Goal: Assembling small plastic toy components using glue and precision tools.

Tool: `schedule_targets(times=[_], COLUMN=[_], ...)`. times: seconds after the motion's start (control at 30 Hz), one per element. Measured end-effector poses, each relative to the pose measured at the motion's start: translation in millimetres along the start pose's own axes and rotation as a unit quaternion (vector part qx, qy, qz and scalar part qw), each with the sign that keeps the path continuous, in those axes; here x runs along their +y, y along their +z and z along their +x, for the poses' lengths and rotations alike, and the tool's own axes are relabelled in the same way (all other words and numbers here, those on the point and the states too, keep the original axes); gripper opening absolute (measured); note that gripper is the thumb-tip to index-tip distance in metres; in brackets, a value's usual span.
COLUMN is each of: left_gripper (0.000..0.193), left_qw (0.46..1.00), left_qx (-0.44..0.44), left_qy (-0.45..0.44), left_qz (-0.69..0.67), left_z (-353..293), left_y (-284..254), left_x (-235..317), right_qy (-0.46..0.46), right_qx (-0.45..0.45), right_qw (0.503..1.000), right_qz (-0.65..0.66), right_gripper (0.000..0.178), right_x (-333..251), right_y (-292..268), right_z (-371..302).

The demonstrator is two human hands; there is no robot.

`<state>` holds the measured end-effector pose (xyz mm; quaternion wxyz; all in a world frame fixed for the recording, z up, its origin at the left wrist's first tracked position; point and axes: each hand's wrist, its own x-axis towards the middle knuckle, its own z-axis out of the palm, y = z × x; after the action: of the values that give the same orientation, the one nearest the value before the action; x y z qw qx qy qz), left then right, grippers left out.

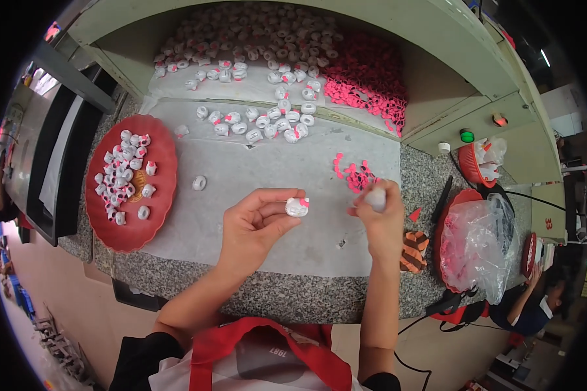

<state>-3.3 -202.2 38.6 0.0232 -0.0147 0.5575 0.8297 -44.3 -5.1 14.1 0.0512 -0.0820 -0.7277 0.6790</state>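
"Red strap (205, 358) across my clothes, low in the frame; above it both of my hands are out over the pale sheet (248, 169)."

"Where's the piece you've got?"

"My white piece (297, 206) is at the middle of the frame, pinched between the thumb and fingers of my left hand (246, 228), right at the tips."

"And the other hand?"

"My right hand (383, 220), right of centre, is closed around a pale, rounded thing (376, 199). It's blurred, so I can't tell what it is."

"How do they lie to each other?"

"The piece is to the left of my right hand, at nearly the same height in the frame, with a gap between them. My left hand is the nearer one, since it has hold of it. Small pink bits (357, 177) lie just above my right hand."

"Which way does the piece run?"

"It's stubby, only slightly longer across the frame than up and down."

"And its look?"

"White and rounded, pink at its upper right corner, with greyish marks on its face too small for me to make out."
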Motion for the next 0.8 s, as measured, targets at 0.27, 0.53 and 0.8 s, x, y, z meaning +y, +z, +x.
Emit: schedule_targets(times=[0.27,0.53,0.8], left_gripper=[0.033,0.033,0.034], left_qw=[1.0,0.999,0.999], left_qx=[0.007,0.007,0.023], left_qy=[-0.006,-0.023,-0.012], left_qz=[0.01,0.025,0.023], left_z=[-1,2,1], left_y=[-6,-6,-7], left_x=[0,-7,-8], right_qy=[-0.071,-0.152,-0.071], right_qx=[-0.026,0.019,-0.055], right_qw=[0.828,0.896,0.844], right_qz=[-0.556,-0.418,-0.529], right_gripper=[0.021,0.016,0.028], right_x=[-10,-10,-12], right_y=[31,0,7], right_z=[40,5,6])
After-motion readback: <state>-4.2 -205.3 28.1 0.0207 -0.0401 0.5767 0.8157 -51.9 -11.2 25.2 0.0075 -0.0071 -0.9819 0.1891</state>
